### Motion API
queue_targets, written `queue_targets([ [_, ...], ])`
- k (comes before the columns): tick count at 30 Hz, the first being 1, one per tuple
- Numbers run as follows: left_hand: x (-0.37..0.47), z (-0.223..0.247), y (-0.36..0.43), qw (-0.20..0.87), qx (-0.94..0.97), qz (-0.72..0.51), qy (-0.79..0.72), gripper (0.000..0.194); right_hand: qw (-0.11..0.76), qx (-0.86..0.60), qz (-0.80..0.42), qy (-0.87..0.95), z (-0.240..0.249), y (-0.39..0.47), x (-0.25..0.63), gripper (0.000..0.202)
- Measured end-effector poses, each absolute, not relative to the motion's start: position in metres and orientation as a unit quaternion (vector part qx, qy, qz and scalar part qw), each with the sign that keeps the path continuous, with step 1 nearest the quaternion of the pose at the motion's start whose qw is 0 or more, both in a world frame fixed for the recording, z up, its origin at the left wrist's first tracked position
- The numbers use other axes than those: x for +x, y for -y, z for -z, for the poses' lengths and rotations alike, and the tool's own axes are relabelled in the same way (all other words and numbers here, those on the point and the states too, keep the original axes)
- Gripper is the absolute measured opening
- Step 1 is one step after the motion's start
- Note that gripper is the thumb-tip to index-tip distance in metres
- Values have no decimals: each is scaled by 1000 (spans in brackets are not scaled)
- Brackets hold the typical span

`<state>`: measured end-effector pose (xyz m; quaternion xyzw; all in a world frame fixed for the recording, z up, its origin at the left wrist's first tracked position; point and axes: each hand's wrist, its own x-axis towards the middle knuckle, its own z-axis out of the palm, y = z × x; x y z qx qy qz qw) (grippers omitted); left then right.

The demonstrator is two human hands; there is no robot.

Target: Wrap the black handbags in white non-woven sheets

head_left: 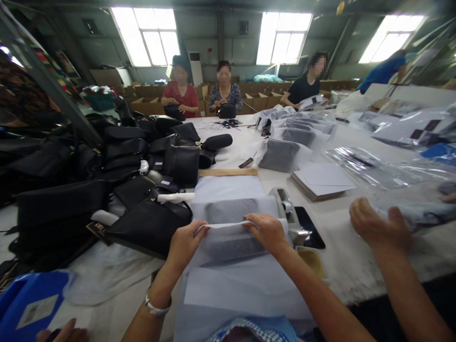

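A dark handbag (231,249) lies in front of me under thin white tissue paper (228,186), showing grey through it. My left hand (187,240) pinches the folded edge of the paper on its left side. Farther along that same edge, the fingers of my right hand (266,232) are closed on the paper. The edge is drawn fairly straight between both hands, above the bag. Under all this spreads a stack of white sheets (235,287). Just right of my right hand stand a grey tape dispenser (285,204) and a black phone (309,228).
Black handbags (153,225) pile up on the left. Wrapped bags (280,154) and white cards (322,180) lie right of centre, with clear plastic sleeves (366,164) beyond. A co-worker's hand (379,228) reaches in at right, another person's hand (66,332) at lower left. Several people work across the table.
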<state>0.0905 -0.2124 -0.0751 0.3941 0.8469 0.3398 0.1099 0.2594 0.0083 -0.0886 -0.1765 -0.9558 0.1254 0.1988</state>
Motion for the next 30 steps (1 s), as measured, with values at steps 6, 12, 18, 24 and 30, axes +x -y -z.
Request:
queue_targets([
  [6,90,71,206,58,406,-257,-875,28,199,-166,-117,959,91,-10,259,8],
  [12,109,64,181,-49,530,-195,-824,45,205,-146,-128,959,91,-10,259,10],
  [18,107,66,160,-13,548,-144,-824,11,217,-106,-140,960,88,-18,260,10],
  [24,100,69,161,-14,531,-162,-832,15,257,-111,-152,948,91,-28,256,9],
  [30,99,73,158,-38,528,-161,-833,15,261,-132,-176,940,93,-32,249,7],
])
